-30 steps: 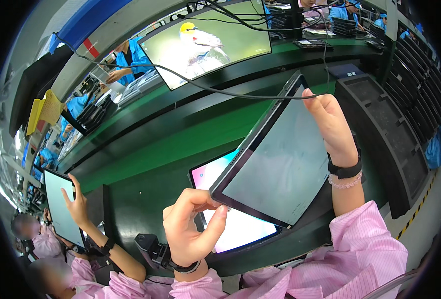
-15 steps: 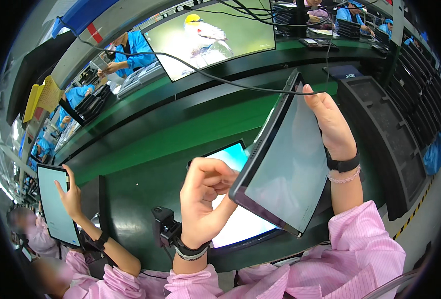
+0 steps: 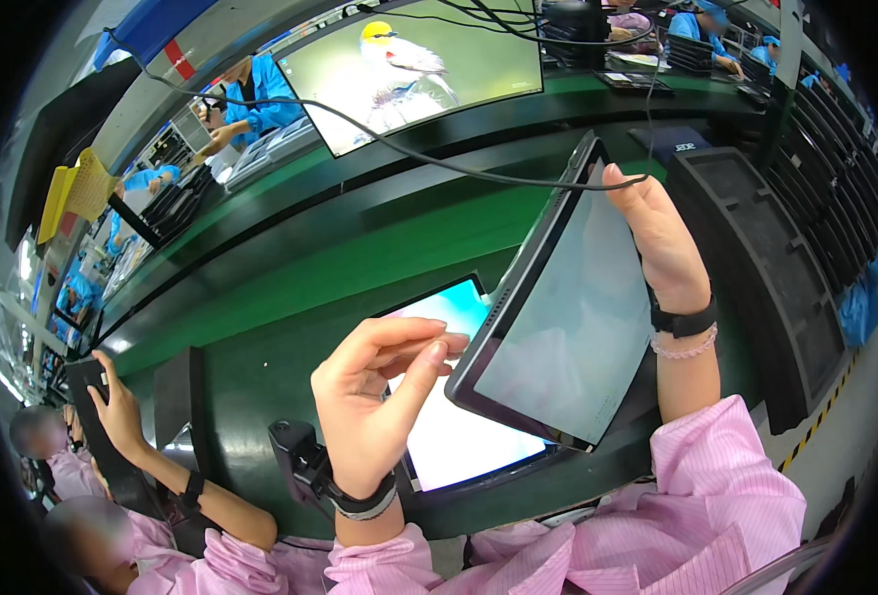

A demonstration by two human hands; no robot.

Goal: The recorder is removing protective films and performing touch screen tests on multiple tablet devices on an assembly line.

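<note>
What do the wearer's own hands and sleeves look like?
Both hands are ungloved. The left hand has a black wrist strap with a boxy black device; the right hand has a black wristband and pink beaded bracelet. The sleeves are pink, finely striped.

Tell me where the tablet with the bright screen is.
In the head view, the bright tablet rests on the green table, below and slightly right of centre, behind the left hand and partly hidden by the tilted tablet in the right hand.
</note>
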